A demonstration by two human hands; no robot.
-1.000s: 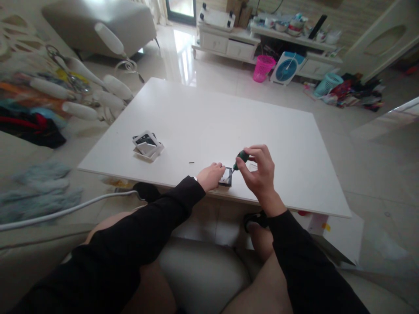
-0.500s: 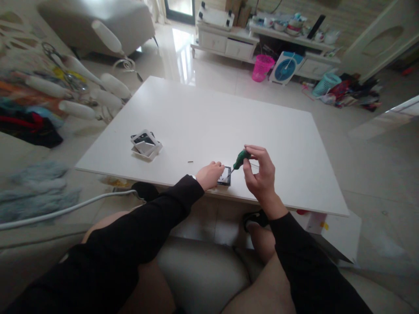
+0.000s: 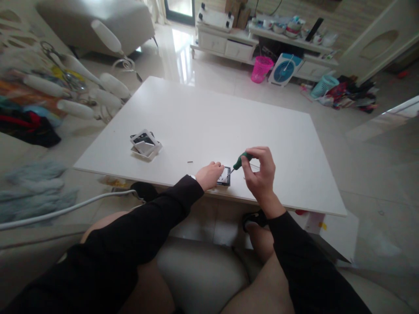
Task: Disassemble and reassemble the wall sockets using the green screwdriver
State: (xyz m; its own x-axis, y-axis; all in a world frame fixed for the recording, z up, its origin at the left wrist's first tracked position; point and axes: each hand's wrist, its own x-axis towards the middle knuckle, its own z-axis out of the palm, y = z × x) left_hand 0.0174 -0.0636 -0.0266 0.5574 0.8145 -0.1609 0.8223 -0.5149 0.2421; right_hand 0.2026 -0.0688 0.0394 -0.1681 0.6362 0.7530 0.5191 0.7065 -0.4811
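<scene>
A small dark square part [image 3: 224, 176] with a pale middle lies near the front edge of the white table [image 3: 209, 117]. My left hand [image 3: 209, 175] rests on its left side, fingers curled against it. My right hand [image 3: 258, 174] pinches a green-handled screwdriver [image 3: 240, 161] by the handle, the shaft slanting down-left so the tip meets the part. A tiny dark screw [image 3: 190, 162] lies on the table just left of my left hand.
A small stack of white and black plates [image 3: 145, 144] sits at the table's left. Beyond the table are a pink basket [image 3: 260, 69], a blue fan [image 3: 283, 69] and a white cabinet [image 3: 229, 43]. A white cable [image 3: 65, 209] runs across the floor at left.
My right hand has turned the screwdriver handle slightly, with the fingers shifting round it. The left hand and the part stay put.
</scene>
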